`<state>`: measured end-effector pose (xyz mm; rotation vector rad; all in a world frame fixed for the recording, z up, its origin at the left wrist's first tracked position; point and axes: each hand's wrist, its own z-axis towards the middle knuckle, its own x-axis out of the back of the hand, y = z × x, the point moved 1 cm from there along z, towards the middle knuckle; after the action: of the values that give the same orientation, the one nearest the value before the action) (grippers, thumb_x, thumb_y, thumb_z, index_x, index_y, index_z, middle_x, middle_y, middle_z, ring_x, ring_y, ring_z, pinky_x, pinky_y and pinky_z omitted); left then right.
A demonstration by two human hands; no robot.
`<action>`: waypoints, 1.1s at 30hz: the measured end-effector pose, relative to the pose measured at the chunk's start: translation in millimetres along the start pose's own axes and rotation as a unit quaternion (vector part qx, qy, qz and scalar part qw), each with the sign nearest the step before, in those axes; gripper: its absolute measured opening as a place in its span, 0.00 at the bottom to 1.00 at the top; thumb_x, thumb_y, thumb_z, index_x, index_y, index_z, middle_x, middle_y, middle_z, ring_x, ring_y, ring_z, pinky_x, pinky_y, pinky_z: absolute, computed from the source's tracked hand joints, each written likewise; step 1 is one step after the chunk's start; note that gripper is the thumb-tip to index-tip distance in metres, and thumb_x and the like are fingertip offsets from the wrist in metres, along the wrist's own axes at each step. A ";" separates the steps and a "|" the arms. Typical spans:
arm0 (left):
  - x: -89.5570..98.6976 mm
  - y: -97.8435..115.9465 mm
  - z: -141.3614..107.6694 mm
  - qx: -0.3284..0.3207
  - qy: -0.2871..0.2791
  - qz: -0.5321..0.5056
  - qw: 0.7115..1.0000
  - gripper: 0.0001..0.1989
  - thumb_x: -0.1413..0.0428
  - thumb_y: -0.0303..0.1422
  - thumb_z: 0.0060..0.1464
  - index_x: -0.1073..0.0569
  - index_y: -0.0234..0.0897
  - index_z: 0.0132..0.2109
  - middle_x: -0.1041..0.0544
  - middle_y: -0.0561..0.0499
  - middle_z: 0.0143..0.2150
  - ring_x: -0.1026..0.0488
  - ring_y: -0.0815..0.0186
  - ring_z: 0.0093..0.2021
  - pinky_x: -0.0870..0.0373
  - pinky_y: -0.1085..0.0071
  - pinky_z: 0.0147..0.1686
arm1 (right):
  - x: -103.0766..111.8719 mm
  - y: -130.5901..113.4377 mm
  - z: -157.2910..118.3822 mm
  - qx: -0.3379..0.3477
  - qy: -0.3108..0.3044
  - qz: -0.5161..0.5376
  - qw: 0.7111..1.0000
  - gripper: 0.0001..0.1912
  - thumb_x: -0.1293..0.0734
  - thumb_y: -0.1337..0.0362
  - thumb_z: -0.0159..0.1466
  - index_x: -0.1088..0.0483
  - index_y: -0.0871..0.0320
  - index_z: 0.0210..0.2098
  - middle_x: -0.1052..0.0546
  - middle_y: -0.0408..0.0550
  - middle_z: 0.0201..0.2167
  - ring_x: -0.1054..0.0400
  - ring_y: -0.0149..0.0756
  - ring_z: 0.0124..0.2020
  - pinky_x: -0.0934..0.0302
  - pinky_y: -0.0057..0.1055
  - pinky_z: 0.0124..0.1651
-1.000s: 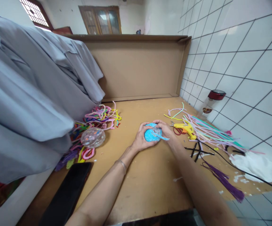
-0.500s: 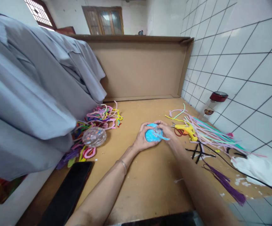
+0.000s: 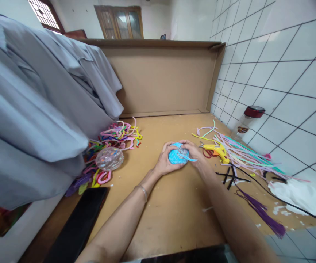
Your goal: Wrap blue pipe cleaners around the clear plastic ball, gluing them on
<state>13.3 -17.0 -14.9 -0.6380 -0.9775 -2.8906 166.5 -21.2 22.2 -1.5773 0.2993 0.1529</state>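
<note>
Forearms (image 3: 125, 219) stretched forward, converging; left hand (image 3: 163, 160), right hand (image 3: 195, 152) cupped, fingers (image 3: 186, 142) curled.

A rounded bundle (image 3: 175, 157), wound with rows of bright blue strand, is held just right of the scene's middle. A greyish patch (image 3: 183, 151) is exposed toward its right, where a loose blue end (image 3: 192, 159) is extended.

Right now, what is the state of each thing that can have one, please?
Blue ball: held, one end sticking out
Left grip: closed on ball
Right grip: closed on ball
Yellow glue gun: lying on its side
Clear jar: closed
Left strands: tangled
Right strands: loosely spread
White sheet: crumpled
Purple tassel: lying flat
Black slab: lying flat
</note>
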 end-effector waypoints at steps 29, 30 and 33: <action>-1.8 0.6 -0.9 -0.015 -0.007 -0.006 1.000 0.33 0.31 0.34 0.38 0.35 0.43 0.52 0.38 0.44 0.57 0.37 0.52 0.61 0.36 0.49 0.57 | -2.7 4.2 0.6 0.028 0.035 0.011 0.999 0.07 0.34 0.65 0.39 0.33 0.54 0.21 0.31 0.37 0.19 0.39 0.30 0.23 0.44 0.29 0.30; -1.7 1.3 -0.6 -0.015 -0.008 -0.006 1.000 0.33 0.32 0.34 0.38 0.35 0.43 0.52 0.38 0.44 0.57 0.37 0.52 0.61 0.36 0.49 0.58 | -2.6 3.7 0.6 0.029 0.036 0.009 0.999 0.07 0.34 0.65 0.39 0.33 0.54 0.21 0.30 0.37 0.19 0.39 0.30 0.23 0.44 0.29 0.30; -1.3 3.9 0.3 -0.016 -0.012 -0.010 1.000 0.33 0.32 0.34 0.38 0.35 0.43 0.52 0.37 0.44 0.57 0.38 0.52 0.61 0.35 0.50 0.57 | -3.0 2.4 0.0 0.031 0.039 0.003 0.999 0.07 0.34 0.65 0.38 0.33 0.54 0.20 0.31 0.36 0.18 0.39 0.29 0.23 0.45 0.28 0.29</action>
<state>15.2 -20.1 -12.9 -0.6694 -0.9468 -2.9285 163.0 -20.9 20.7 -1.5228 0.3663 0.0852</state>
